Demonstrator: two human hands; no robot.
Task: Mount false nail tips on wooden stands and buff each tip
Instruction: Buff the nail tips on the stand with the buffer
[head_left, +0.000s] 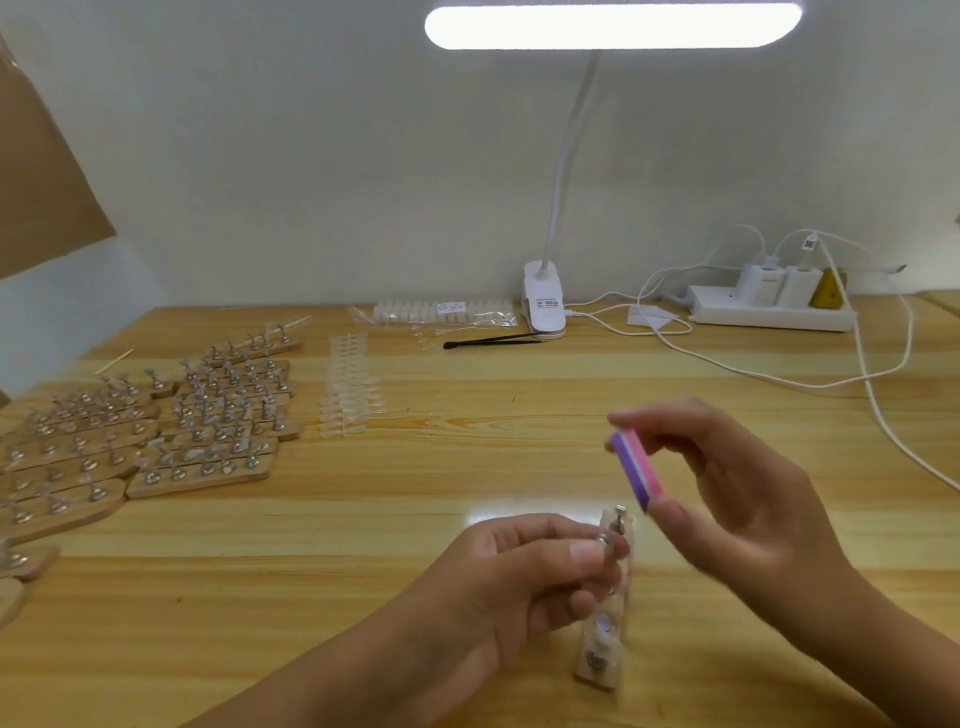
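Many filled wooden stands lie at the left of the surface, so we think we are at the buffing step. Our left hand has its grip pinched on a small metal peg above the near stand, and our right hand has its grip pinched on the pink buffer block. Next the block must rub the tip softly, but the tip is too blurry for us to see.

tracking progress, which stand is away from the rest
The stand lying alone between the left hand, pinching a peg, and the right hand, holding the buffer. The other stands lie packed together at the left of the table.
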